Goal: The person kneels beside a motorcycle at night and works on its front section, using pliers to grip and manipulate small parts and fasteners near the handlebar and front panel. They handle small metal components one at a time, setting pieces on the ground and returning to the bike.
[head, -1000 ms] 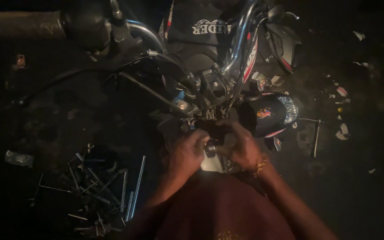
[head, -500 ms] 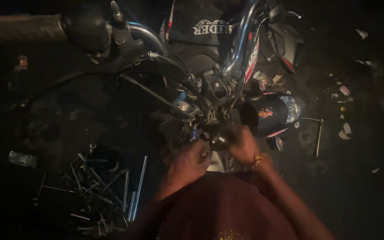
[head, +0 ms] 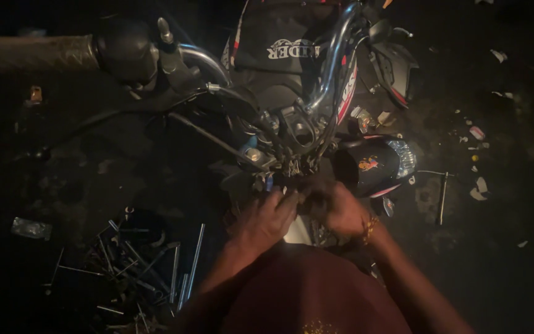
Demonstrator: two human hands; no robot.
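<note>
1. The left hand (head: 266, 218) is curled, fingers bent inward and touching a small dark part at the motorcycle's steering head (head: 292, 162); the light is too dim to tell whether it grips anything.
2. The right hand (head: 336, 207), with a gold bracelet (head: 369, 229) at the wrist, is also curled and meets the left hand's fingertips; what lies between them cannot be made out.
3. Both hands sit just below a tangle of cables and a shiny bolt head (head: 253, 154) at the fork top.
4. Just right of the right hand stands a detached black headlight cowl (head: 375, 166) with a small red and yellow sticker and a clear lens on its right side.
5. Above, the dark fuel tank (head: 285, 43) carries a white lettered label, with a red and white stripe along its right edge.
6. A chrome handlebar (head: 332, 62) curves up the middle; the left grip (head: 32, 52) lies at the upper left, cut off by the frame edge.
7. On the floor at lower left lies a heap of metal rods and tools (head: 143, 260), hard to separate.
8. A crumpled clear wrapper (head: 31, 227) lies further left.
9. White and pinkish scraps (head: 478, 185) dot the floor at right, beside a thin bent rod (head: 443, 198).
10. The person's maroon garment (head: 304, 291) hides the lower middle.
</note>
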